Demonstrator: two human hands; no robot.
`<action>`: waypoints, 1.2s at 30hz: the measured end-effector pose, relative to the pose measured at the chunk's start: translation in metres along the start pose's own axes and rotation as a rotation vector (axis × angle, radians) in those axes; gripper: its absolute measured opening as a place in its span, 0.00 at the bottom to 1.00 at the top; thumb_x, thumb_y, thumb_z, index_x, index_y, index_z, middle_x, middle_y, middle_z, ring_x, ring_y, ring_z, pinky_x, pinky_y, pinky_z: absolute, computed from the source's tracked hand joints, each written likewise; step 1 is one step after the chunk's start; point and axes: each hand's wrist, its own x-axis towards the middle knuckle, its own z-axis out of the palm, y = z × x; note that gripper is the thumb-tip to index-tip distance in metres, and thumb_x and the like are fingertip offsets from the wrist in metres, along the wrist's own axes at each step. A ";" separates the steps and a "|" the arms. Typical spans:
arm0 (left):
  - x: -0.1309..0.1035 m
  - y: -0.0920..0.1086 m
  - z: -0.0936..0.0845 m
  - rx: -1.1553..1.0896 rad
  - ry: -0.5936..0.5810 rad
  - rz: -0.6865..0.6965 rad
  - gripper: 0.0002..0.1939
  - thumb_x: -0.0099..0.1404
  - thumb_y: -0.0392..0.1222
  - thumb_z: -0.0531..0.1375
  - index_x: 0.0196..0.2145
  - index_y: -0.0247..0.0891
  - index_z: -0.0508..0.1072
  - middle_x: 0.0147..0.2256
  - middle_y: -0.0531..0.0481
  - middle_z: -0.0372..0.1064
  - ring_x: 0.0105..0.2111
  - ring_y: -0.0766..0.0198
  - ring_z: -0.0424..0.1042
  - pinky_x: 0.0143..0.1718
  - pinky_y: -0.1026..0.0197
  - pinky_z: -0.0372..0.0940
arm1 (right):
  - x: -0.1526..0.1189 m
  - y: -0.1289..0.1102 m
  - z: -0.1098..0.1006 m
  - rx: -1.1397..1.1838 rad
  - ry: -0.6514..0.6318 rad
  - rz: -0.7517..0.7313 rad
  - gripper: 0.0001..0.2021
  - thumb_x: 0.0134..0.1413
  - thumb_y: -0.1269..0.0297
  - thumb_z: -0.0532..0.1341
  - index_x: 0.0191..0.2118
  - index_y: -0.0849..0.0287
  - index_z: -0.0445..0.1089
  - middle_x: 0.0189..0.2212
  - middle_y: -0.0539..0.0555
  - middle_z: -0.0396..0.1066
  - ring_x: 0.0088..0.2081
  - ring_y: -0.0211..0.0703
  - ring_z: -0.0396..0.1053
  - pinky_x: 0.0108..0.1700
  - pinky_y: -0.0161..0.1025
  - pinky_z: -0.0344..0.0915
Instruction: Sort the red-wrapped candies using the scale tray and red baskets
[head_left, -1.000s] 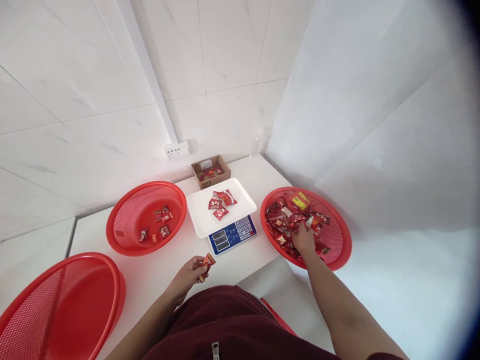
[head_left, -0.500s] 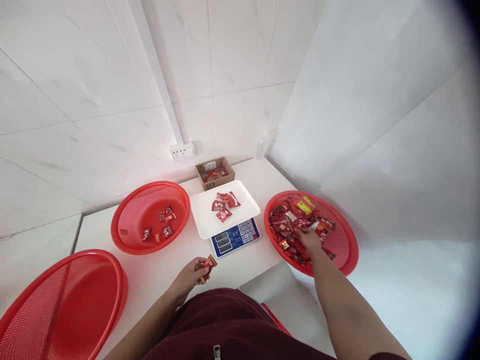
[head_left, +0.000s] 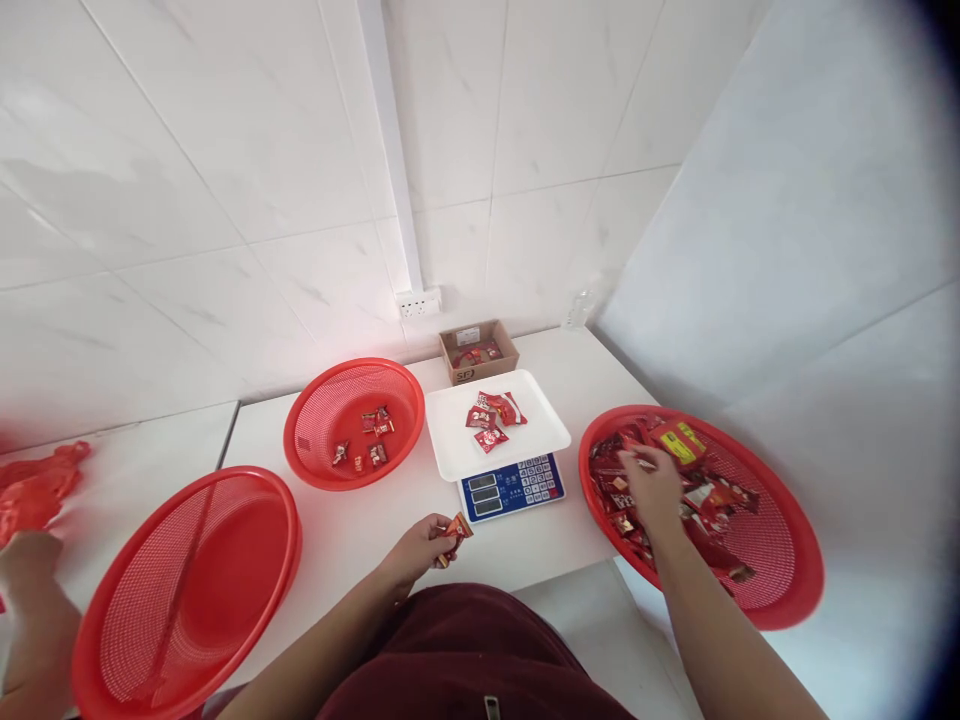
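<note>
My left hand [head_left: 420,552] is closed around a small red-and-orange wrapped snack [head_left: 458,528], above the table's front edge. My right hand [head_left: 654,490] is over the right red basket [head_left: 799,560], its fingers pinched together; what they hold, if anything, is too small to make out. Many red snack packets [head_left: 720,495] fill this basket, with a larger red-and-yellow packet [head_left: 684,442] on top. Between my hands stands a digital scale [head_left: 512,488]. Several red packets [head_left: 491,438] lie together on its white tray [head_left: 450,425].
A cardboard box [head_left: 480,372] with red packets sits behind the scale. Left of it, a red basket [head_left: 307,465] holds several small packets; a larger red basket [head_left: 289,545] is nearer me. At far left, another person's hand [head_left: 30,570] is by a red plastic bag [head_left: 41,490].
My view has turned left, bringing the other person's hand and red bag into sight. My right hand has lifted from among the packets. My left hand keeps its snack.
</note>
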 end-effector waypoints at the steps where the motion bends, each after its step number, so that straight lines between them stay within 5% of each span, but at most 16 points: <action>1: -0.001 0.003 0.002 0.005 -0.002 -0.008 0.21 0.47 0.49 0.64 0.36 0.37 0.65 0.29 0.54 0.65 0.28 0.69 0.64 0.32 0.63 0.55 | -0.004 -0.019 0.012 0.091 -0.117 -0.060 0.18 0.49 0.54 0.56 0.43 0.59 0.66 0.44 0.59 0.70 0.42 0.47 0.68 0.44 0.41 0.64; 5: -0.005 0.012 0.008 0.018 -0.006 0.007 0.21 0.47 0.48 0.64 0.36 0.36 0.65 0.30 0.53 0.66 0.28 0.69 0.64 0.32 0.63 0.55 | -0.019 -0.086 0.062 0.155 -0.433 -0.161 0.10 0.44 0.61 0.59 0.35 0.57 0.68 0.37 0.53 0.72 0.34 0.42 0.70 0.42 0.42 0.64; 10: -0.009 0.010 0.002 0.010 0.014 0.039 0.21 0.48 0.49 0.64 0.36 0.36 0.65 0.30 0.53 0.66 0.28 0.69 0.64 0.32 0.63 0.55 | -0.025 -0.128 0.078 0.207 -0.444 -0.202 0.18 0.46 0.61 0.58 0.45 0.57 0.67 0.47 0.56 0.69 0.37 0.41 0.70 0.44 0.42 0.65; 15: -0.013 0.000 -0.002 -0.010 0.032 0.024 0.22 0.48 0.51 0.64 0.36 0.38 0.63 0.29 0.55 0.65 0.27 0.70 0.63 0.31 0.63 0.55 | -0.047 -0.121 0.057 0.285 -0.546 -0.121 0.21 0.50 0.57 0.57 0.49 0.58 0.65 0.50 0.58 0.68 0.42 0.44 0.70 0.47 0.44 0.65; 21: -0.005 -0.002 0.010 0.052 -0.084 0.112 0.20 0.45 0.47 0.66 0.33 0.37 0.63 0.26 0.57 0.64 0.24 0.72 0.59 0.28 0.64 0.53 | -0.131 -0.097 0.040 0.383 -1.155 -0.096 0.28 0.48 0.55 0.61 0.55 0.58 0.61 0.47 0.58 0.70 0.42 0.44 0.71 0.47 0.46 0.66; 23: -0.002 -0.001 0.016 0.066 -0.143 0.135 0.19 0.44 0.44 0.66 0.32 0.37 0.65 0.26 0.57 0.63 0.24 0.72 0.59 0.28 0.64 0.52 | -0.153 -0.100 0.035 0.396 -1.267 -0.116 0.31 0.48 0.55 0.61 0.58 0.58 0.58 0.48 0.58 0.70 0.44 0.45 0.70 0.49 0.46 0.64; 32: 0.011 -0.009 0.022 0.091 -0.247 0.103 0.23 0.45 0.46 0.67 0.37 0.37 0.65 0.27 0.54 0.68 0.27 0.68 0.66 0.31 0.62 0.57 | -0.166 -0.102 0.026 0.362 -1.285 0.025 0.24 0.52 0.57 0.55 0.54 0.57 0.64 0.34 0.53 0.74 0.34 0.41 0.71 0.33 0.39 0.67; 34: 0.015 -0.004 0.014 0.152 -0.177 0.139 0.23 0.48 0.46 0.65 0.41 0.38 0.64 0.32 0.50 0.70 0.30 0.66 0.68 0.33 0.60 0.60 | -0.158 -0.094 0.024 0.345 -1.169 0.062 0.23 0.49 0.55 0.57 0.51 0.58 0.67 0.34 0.54 0.74 0.33 0.42 0.71 0.32 0.39 0.67; 36: 0.020 0.008 -0.004 0.285 0.032 0.254 0.20 0.54 0.45 0.61 0.45 0.38 0.64 0.39 0.45 0.71 0.37 0.62 0.70 0.40 0.57 0.62 | -0.141 -0.083 0.018 0.353 -0.965 0.103 0.22 0.48 0.52 0.57 0.47 0.58 0.69 0.37 0.56 0.75 0.32 0.42 0.72 0.32 0.39 0.68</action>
